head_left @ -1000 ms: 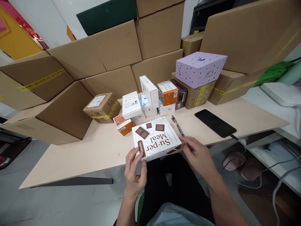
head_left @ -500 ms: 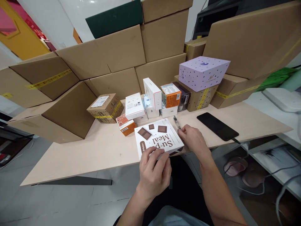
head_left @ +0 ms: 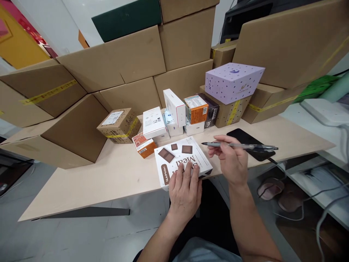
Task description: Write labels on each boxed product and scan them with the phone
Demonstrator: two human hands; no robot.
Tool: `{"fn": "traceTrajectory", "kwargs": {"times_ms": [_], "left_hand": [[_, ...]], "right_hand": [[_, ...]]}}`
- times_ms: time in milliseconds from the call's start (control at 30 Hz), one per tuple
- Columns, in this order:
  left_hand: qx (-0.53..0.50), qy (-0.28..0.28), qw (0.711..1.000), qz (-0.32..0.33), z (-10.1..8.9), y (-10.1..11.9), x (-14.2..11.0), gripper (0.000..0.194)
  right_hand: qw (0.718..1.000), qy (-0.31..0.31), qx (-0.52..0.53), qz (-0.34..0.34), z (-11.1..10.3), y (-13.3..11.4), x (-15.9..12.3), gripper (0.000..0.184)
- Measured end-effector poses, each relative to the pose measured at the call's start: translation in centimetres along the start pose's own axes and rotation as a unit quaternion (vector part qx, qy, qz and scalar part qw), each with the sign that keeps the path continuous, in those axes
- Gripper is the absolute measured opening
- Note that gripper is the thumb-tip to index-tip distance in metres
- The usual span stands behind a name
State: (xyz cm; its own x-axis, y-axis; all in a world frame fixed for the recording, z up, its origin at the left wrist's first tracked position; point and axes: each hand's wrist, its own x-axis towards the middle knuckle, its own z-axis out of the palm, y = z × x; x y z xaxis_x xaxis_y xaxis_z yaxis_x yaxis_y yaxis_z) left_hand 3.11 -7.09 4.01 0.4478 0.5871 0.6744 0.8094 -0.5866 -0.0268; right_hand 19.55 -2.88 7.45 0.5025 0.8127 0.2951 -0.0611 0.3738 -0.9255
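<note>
A clear-barrelled pen point(head_left: 251, 146) is pinched in my right hand point(head_left: 231, 160), its dark tip pointing left over the right side of a white box. That white meal box point(head_left: 178, 154), printed with chocolate squares and brown lettering, lies flat near the front edge of the table. My left hand point(head_left: 185, 189) rests on the box's near part with its fingers stretched out, covering some of the lettering. Behind my right hand lies a black phone point(head_left: 240, 136), partly hidden by the hand and pen, with a cable plugged in.
Small white boxes point(head_left: 154, 122) and orange boxes point(head_left: 143, 145) stand behind the meal box. A taped carton point(head_left: 120, 125) sits left of them, a purple box point(head_left: 233, 82) on a carton to the right. Large cardboard boxes point(head_left: 136, 94) line the back. The table's front edge point(head_left: 109, 202) runs close to me.
My right hand has lifted the pen off the table and now holds it nearly level above the surface. My left hand has flattened its fingers onto the meal box. The view has shifted slightly.
</note>
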Motion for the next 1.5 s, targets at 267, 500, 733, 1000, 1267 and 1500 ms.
{"fn": "traceTrajectory", "kwargs": {"times_ms": [267, 500, 733, 1000, 1267, 1500], "left_hand": [[0.037, 0.016, 0.999, -0.006, 1.0, 0.2, -0.4, 0.048], [0.034, 0.026, 0.999, -0.005, 1.2, 0.1, -0.4, 0.047], [0.044, 0.038, 0.998, -0.018, 1.5, 0.3, -0.6, 0.043], [0.036, 0.038, 0.998, -0.016, 1.6, 0.2, -0.6, 0.042], [0.041, 0.035, 0.998, -0.017, 1.7, 0.2, -0.8, 0.045], [0.041, 0.033, 0.998, -0.015, 1.5, 0.2, -0.6, 0.043]], "right_hand": [[0.970, -0.177, -0.164, 0.004, 2.8, -0.3, 0.6, 0.020], [0.948, -0.184, -0.256, -0.040, 2.8, -0.4, 0.4, 0.022], [0.934, -0.198, -0.278, -0.100, 3.0, 0.1, 0.6, 0.025], [0.926, -0.203, -0.295, -0.120, 3.1, 0.2, 0.6, 0.026], [0.932, -0.195, -0.286, -0.108, 3.3, 0.1, 0.5, 0.023], [0.982, -0.055, -0.181, -0.009, 1.0, 0.7, 0.9, 0.030]]}}
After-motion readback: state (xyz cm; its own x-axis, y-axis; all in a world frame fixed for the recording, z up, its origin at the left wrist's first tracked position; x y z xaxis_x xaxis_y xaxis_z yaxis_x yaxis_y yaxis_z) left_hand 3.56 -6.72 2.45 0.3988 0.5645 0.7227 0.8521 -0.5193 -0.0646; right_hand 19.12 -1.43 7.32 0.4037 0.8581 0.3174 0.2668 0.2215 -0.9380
